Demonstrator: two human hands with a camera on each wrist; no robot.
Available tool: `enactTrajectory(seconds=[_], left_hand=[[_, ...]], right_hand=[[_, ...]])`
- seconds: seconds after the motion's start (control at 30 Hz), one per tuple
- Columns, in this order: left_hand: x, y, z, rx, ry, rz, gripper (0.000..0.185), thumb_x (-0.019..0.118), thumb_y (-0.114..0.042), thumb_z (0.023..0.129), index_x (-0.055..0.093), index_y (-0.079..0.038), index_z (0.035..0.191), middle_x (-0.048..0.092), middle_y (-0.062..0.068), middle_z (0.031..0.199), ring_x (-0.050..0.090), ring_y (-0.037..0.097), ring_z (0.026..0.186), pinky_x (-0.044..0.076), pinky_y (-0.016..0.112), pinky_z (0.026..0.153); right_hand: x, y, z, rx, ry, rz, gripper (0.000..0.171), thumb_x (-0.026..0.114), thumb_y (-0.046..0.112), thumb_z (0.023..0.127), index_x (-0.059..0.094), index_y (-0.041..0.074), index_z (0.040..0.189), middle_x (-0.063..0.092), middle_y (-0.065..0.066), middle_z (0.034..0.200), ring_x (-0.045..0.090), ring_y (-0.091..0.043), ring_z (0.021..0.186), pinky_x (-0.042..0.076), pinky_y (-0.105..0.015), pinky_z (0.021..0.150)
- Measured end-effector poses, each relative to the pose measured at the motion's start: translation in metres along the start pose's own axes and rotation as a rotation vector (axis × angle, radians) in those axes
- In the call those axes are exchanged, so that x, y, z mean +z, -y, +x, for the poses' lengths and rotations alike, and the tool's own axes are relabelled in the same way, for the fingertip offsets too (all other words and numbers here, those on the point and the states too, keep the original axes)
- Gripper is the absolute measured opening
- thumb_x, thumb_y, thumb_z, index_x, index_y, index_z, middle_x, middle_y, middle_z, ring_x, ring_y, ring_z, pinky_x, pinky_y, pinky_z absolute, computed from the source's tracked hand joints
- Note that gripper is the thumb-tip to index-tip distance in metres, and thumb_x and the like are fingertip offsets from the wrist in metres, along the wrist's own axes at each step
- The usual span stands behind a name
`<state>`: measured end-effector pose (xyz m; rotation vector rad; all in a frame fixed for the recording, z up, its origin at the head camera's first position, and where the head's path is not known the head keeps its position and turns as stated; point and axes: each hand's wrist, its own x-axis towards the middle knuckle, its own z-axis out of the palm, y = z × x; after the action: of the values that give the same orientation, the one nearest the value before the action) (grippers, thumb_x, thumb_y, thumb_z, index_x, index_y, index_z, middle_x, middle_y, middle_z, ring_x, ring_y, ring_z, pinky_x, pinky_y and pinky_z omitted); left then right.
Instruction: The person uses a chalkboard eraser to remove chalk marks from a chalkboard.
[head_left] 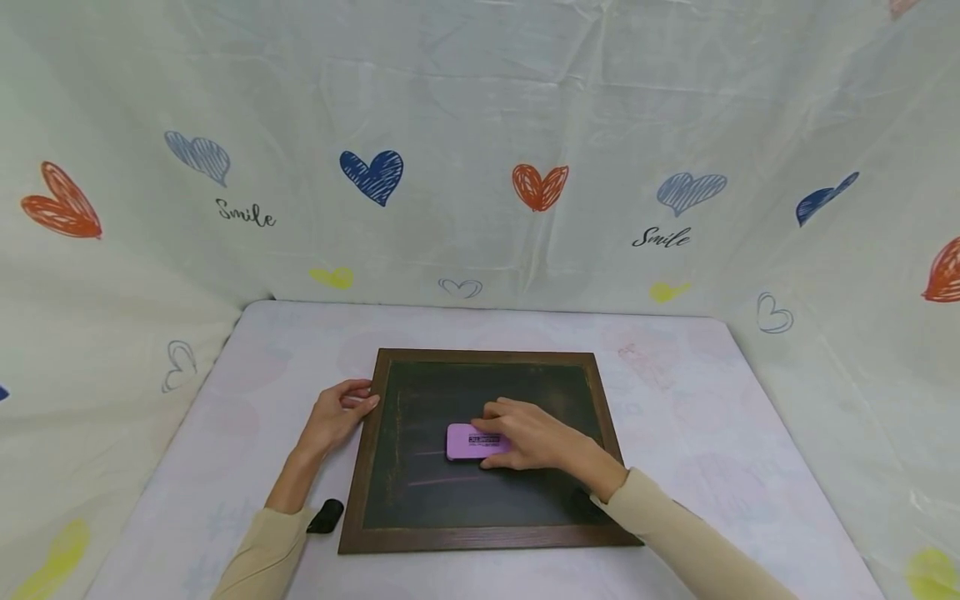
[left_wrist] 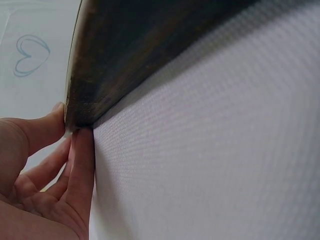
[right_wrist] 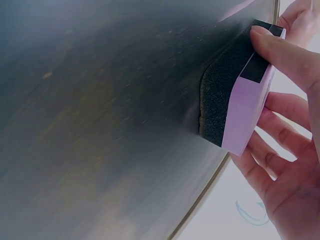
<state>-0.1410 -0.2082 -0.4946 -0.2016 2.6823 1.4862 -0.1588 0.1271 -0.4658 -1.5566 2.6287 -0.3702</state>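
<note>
A chalkboard (head_left: 442, 392) in a brown wooden frame lies on the table. My right hand (head_left: 534, 437) grips a lilac board eraser (head_left: 460, 442) near the board's middle, thumb on one long side and fingers on the other. In the right wrist view, the black felt (right_wrist: 220, 90) of the eraser faces the board surface. Faint pink chalk lines (head_left: 446, 481) run left of and below the eraser. With thumb and fingers, my left hand (head_left: 328, 422) pinches the left frame edge; the left wrist view shows the thumb (left_wrist: 45, 127) against that edge and fingers at its underside.
The table (head_left: 675, 400) has a pale cover and extends around the board on all sides. White sheeting (head_left: 457, 100) printed with hearts and "Smile" hangs behind and at both sides. A black wrist device (head_left: 326, 517) sits by the left sleeve, close to the frame.
</note>
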Motion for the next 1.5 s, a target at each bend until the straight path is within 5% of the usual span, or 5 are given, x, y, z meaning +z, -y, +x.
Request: enactTrajectory(seconds=[1.1,1.5], left_hand=[[0.000,0.001,0.000,0.015,-0.006,0.000,0.043,0.070,-0.014,0.099,0.059,0.011,0.133,0.066,0.027,0.119,0.065,0.038,0.104,0.050,0.036,0.083],[-0.001,0.001,0.000,0.011,-0.002,-0.018,0.043,0.070,-0.013,0.099,0.059,0.010,0.133,0.067,0.027,0.119,0.065,0.039,0.106,0.050,0.034,0.082]], right_hand=[[0.010,0.026,0.058,-0.123,0.035,-0.072,0.054,0.082,0.046,0.087,0.073,0.011,0.127,0.063,0.001,0.101,0.049,-0.011,0.085,0.039,-0.019,0.073],[0.011,0.024,0.056,-0.082,0.062,-0.035,0.060,0.081,0.048,0.087,0.070,0.011,0.133,0.065,0.000,0.107,0.050,-0.010,0.088,0.041,-0.019,0.076]])
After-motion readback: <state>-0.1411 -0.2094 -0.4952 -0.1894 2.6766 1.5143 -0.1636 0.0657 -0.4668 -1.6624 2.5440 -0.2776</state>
